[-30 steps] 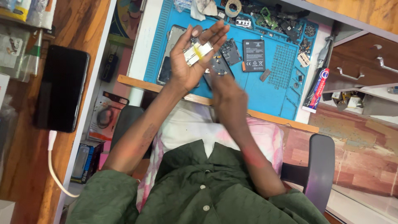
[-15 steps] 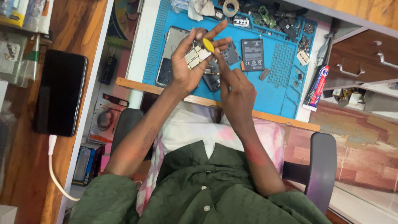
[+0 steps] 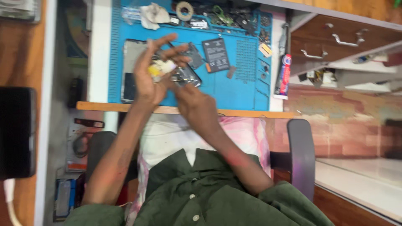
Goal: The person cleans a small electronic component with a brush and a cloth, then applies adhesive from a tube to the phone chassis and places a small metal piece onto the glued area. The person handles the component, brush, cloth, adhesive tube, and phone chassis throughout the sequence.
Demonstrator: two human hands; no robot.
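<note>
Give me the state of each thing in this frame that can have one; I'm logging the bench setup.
Left hand: raised, fingers spread, holding a small white and yellow part.
Right hand: fingers at that part; grip blurred.
Black rectangular phone battery: lying flat, loose on the blue silicone work mat.
Brown wooden drawer: pulled open.
Roll of tape: lying flat at the mat's far edge.
Red and blue tube: lying beside the mat.

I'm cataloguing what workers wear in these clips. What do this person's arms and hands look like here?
Both hands, left hand and right hand, are bare, with no gloves. No rings or watch show, though the picture is blurred. The forearms are uncovered; a dark green buttoned shirt with pale buttons has its sleeves ending near the elbows.
</note>
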